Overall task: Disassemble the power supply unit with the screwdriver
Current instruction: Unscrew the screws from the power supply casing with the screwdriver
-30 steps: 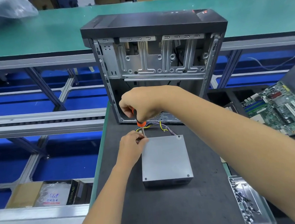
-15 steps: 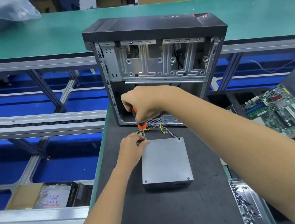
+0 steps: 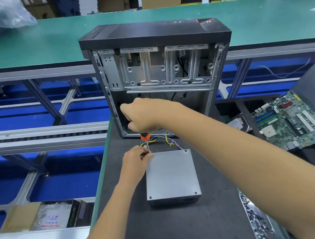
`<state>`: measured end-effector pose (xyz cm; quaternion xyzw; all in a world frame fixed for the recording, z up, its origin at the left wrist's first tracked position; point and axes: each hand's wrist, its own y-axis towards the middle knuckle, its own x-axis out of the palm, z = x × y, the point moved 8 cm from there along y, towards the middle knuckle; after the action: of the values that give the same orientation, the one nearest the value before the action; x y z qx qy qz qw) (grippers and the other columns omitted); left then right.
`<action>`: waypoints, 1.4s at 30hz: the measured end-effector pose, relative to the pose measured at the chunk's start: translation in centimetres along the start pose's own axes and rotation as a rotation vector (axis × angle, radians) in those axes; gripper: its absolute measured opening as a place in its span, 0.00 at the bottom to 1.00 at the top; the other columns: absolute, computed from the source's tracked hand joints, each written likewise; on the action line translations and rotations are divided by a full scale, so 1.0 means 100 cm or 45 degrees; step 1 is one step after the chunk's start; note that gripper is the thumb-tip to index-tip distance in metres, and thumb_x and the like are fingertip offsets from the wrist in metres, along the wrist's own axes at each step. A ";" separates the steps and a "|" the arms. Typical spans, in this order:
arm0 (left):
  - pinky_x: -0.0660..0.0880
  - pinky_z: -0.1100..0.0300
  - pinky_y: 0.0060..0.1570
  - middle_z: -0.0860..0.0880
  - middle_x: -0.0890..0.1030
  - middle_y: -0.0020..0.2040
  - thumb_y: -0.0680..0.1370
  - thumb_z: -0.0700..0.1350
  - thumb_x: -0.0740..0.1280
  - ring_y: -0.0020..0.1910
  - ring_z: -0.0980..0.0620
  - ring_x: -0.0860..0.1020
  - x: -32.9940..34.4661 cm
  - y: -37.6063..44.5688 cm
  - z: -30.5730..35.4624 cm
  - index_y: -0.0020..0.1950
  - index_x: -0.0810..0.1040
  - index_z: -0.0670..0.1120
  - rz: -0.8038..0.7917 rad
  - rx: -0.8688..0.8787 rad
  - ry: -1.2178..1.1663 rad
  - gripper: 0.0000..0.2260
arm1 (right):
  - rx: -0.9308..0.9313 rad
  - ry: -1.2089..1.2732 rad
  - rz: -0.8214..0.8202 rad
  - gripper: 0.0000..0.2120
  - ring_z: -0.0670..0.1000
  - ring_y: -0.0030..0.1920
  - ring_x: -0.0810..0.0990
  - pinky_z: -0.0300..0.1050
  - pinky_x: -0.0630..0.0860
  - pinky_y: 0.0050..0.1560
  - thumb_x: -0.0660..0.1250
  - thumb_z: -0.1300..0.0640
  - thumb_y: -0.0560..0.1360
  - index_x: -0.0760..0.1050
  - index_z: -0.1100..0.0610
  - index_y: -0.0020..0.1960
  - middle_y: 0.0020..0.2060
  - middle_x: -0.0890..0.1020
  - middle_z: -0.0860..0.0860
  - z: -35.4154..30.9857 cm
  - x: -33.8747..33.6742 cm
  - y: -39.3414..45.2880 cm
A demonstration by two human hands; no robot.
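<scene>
Power supply unit: grey metal box, lid closed, flat on the dark tabletop; coloured wires at its far edge. Screwdriver: orange-and-black handle, upright, tip at the unit's far-left corner.

Power supply unit lies flat on worktop, in front of upright open computer case. Cable bundle lies between the two. Motherboard to the right. Screw tray at near right. Cardboard box lower left, below worktop level.
</scene>
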<state>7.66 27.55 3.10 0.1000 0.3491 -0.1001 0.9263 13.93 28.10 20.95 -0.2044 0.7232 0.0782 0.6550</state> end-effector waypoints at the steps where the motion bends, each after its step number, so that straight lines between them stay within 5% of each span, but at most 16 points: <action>1: 0.74 0.65 0.41 0.53 0.79 0.40 0.73 0.44 0.73 0.36 0.56 0.78 0.000 0.000 0.001 0.43 0.82 0.43 0.004 0.006 0.001 0.05 | -0.020 0.026 0.005 0.07 0.50 0.33 0.69 0.45 0.62 0.29 0.62 0.58 0.77 0.64 0.58 0.50 0.36 0.68 0.50 0.000 -0.001 -0.001; 4: 0.74 0.61 0.41 0.51 0.79 0.39 0.73 0.43 0.73 0.36 0.53 0.78 -0.001 0.000 0.002 0.42 0.83 0.42 0.010 0.023 0.002 0.05 | -0.042 0.168 -0.042 0.11 0.53 0.40 0.73 0.45 0.71 0.36 0.66 0.62 0.72 0.68 0.57 0.52 0.39 0.72 0.49 0.001 -0.002 -0.004; 8: 0.74 0.60 0.40 0.51 0.80 0.39 0.72 0.43 0.74 0.35 0.54 0.77 -0.002 -0.001 0.002 0.42 0.82 0.42 0.031 0.027 0.009 0.05 | -0.065 0.293 -0.115 0.11 0.49 0.39 0.72 0.41 0.66 0.32 0.65 0.65 0.69 0.72 0.56 0.50 0.40 0.74 0.48 -0.003 0.005 -0.007; 11: 0.75 0.59 0.42 0.51 0.80 0.40 0.73 0.44 0.73 0.37 0.53 0.77 -0.001 -0.002 0.002 0.43 0.82 0.42 0.019 0.010 0.010 0.05 | 0.062 0.098 -0.003 0.14 0.50 0.35 0.71 0.44 0.64 0.32 0.67 0.47 0.74 0.66 0.55 0.42 0.37 0.72 0.49 0.001 0.002 -0.002; 13: 0.75 0.59 0.41 0.51 0.80 0.40 0.73 0.45 0.73 0.37 0.54 0.77 -0.001 -0.002 0.001 0.42 0.81 0.43 0.008 -0.008 0.008 0.05 | 0.176 -0.066 0.054 0.20 0.50 0.33 0.67 0.45 0.63 0.34 0.58 0.42 0.79 0.63 0.57 0.41 0.35 0.68 0.50 0.007 -0.002 0.000; 16: 0.76 0.59 0.42 0.51 0.81 0.41 0.73 0.45 0.73 0.37 0.53 0.78 -0.001 -0.002 0.000 0.42 0.81 0.43 0.003 -0.015 0.002 0.05 | 0.151 -0.013 0.036 0.15 0.51 0.32 0.67 0.45 0.61 0.30 0.57 0.53 0.81 0.63 0.58 0.38 0.35 0.69 0.52 0.008 -0.001 0.001; 19: 0.75 0.60 0.42 0.51 0.80 0.41 0.73 0.45 0.73 0.37 0.54 0.78 0.000 -0.001 0.000 0.43 0.82 0.43 0.006 -0.018 0.014 0.05 | 0.062 0.071 -0.040 0.06 0.50 0.32 0.68 0.45 0.61 0.29 0.62 0.56 0.78 0.67 0.57 0.46 0.37 0.70 0.51 0.005 0.000 -0.004; 25: 0.72 0.61 0.40 0.54 0.77 0.38 0.73 0.45 0.73 0.34 0.57 0.75 0.001 -0.001 0.000 0.42 0.82 0.42 0.017 0.007 0.050 0.06 | -0.061 0.200 -0.081 0.14 0.46 0.37 0.71 0.39 0.65 0.31 0.65 0.67 0.69 0.72 0.58 0.54 0.38 0.72 0.46 0.001 -0.001 -0.013; 28: 0.69 0.64 0.39 0.54 0.78 0.39 0.73 0.45 0.72 0.34 0.58 0.75 0.001 -0.001 0.000 0.42 0.81 0.44 0.003 -0.005 0.066 0.05 | -0.087 0.209 -0.055 0.09 0.43 0.35 0.69 0.38 0.63 0.29 0.65 0.66 0.69 0.73 0.57 0.48 0.34 0.71 0.44 0.001 -0.001 -0.015; 32: 0.67 0.67 0.38 0.55 0.78 0.40 0.74 0.46 0.72 0.36 0.59 0.75 0.002 -0.001 -0.001 0.42 0.79 0.46 -0.013 -0.033 0.078 0.04 | 0.053 0.095 0.015 0.11 0.46 0.34 0.67 0.44 0.60 0.30 0.62 0.49 0.78 0.65 0.55 0.47 0.35 0.68 0.47 0.008 0.003 -0.011; 35: 0.67 0.66 0.38 0.55 0.77 0.39 0.75 0.46 0.71 0.35 0.59 0.75 0.003 -0.001 -0.001 0.43 0.79 0.45 -0.025 -0.040 0.109 0.05 | 0.115 -0.026 0.075 0.08 0.49 0.32 0.65 0.45 0.59 0.30 0.56 0.53 0.82 0.62 0.57 0.49 0.36 0.65 0.50 0.011 0.001 -0.008; 42: 0.66 0.64 0.39 0.55 0.75 0.39 0.75 0.45 0.71 0.34 0.61 0.73 0.003 -0.004 0.000 0.43 0.80 0.44 0.013 -0.028 0.102 0.05 | -0.092 0.226 -0.005 0.11 0.51 0.41 0.72 0.41 0.65 0.31 0.66 0.64 0.72 0.72 0.58 0.54 0.37 0.72 0.45 0.000 0.000 -0.014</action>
<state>7.79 27.17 2.88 0.0954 0.3864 -0.0875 0.9132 14.45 26.85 21.15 -0.2354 0.7748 0.0846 0.5805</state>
